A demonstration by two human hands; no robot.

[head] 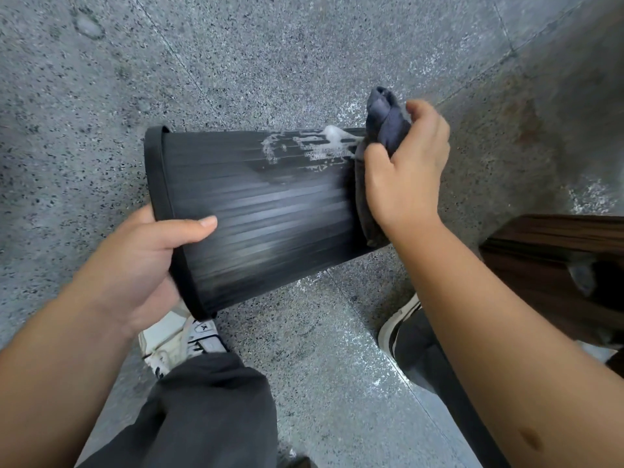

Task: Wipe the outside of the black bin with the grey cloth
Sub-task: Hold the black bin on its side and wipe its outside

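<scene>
Above the speckled grey stone floor (270, 62), the ribbed black plastic bin (263, 211) lay sideways, its rim gripped by the left hand (141, 261) to steady it. Right hand (408, 173) fingers (422, 113) bunched the crumpled grey cloth (385, 123) against its soapy base end.

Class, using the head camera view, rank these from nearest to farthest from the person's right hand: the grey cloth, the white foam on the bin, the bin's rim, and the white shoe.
1. Grey cloth: gripped in the right hand itself.
2. White foam: on the black bin, just left of the cloth.
3. Bin's rim: far left end, held by the left hand.
4. White shoe: lower left, on the floor.
</scene>
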